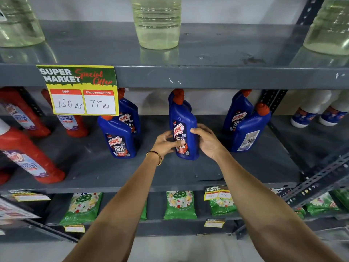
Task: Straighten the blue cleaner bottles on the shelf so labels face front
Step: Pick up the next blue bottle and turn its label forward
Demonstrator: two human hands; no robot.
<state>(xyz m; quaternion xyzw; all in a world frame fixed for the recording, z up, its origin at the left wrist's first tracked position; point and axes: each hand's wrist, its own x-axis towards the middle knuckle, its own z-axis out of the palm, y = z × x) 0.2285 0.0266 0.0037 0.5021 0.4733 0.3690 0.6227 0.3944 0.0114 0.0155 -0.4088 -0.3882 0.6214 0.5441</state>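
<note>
Five blue bottles: I am seeing them standing on the grey shelf [264, 167], in three groups.
Left pair: front bottle [118, 138] and the one behind [130, 118] are showing Harpic labels forward.
Left hand [166, 141]: I am curling its fingers onto the middle bottle [183, 127], thumb lying across the label.
Middle bottle: standing upright, label facing front.
Right hand [205, 139]: I am wrapping it around that bottle's right side.
Right pair: rear bottle [238, 112] is showing its front label; front bottle [249, 129] is showing its back label.
</note>
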